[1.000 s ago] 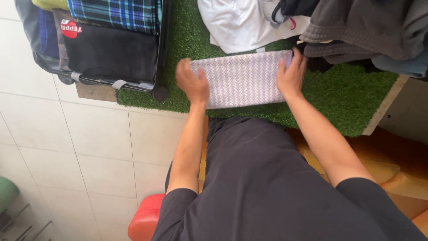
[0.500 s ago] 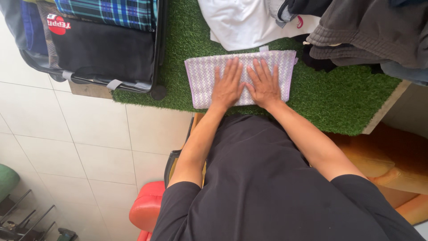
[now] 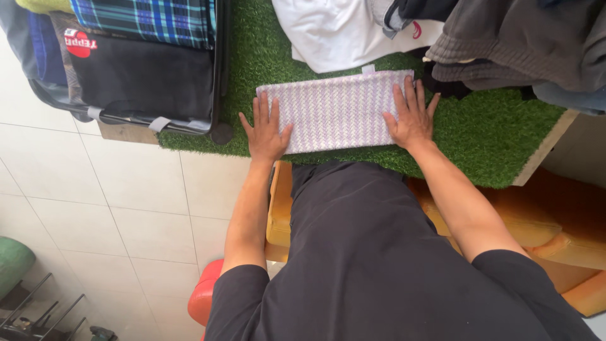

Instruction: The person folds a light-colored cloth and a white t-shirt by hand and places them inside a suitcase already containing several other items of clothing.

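Both hands flat, fingers spread, gripping nothing: left hand (image 3: 266, 131) presses the left end of the folded lilac cloth (image 3: 336, 111), right hand (image 3: 411, 117) presses its right end. Cloth lies at upper centre of the frame on green turf (image 3: 480, 139). Open suitcase (image 3: 136, 63) at upper left; white garment (image 3: 341, 31) above the cloth; dark clothes pile (image 3: 517, 44) at upper right.

open suitcase (image 3: 145, 69), white shirt (image 3: 334, 31) — dark clothes (image 3: 505, 44)
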